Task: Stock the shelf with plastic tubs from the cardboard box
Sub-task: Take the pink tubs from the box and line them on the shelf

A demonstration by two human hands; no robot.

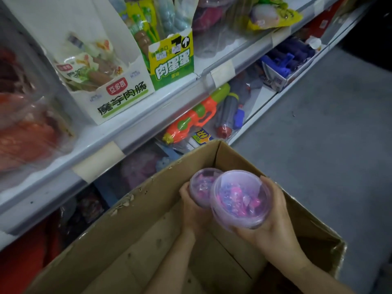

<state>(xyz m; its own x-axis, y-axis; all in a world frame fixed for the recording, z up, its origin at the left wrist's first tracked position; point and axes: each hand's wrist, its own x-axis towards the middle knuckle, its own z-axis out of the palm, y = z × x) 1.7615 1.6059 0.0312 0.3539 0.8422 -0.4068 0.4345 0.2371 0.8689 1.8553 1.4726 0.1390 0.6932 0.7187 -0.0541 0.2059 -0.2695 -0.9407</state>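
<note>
Your left hand (192,205) and right hand (273,221) each grip a clear purple tub (239,200), touching, above the open cardboard box (131,240); shelf (118,136) just beside.

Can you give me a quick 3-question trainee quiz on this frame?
1. True or false: each hand holds its own tub over the cardboard box.
2. Which tub is nearer the camera? A) the one in the left hand B) the one in the right hand
3. Fill in: the orange and green water gun lies on the ____ shelf, under the snack boxes.

Key
1. True: left tub, right tub.
2. B
3. lower
</note>
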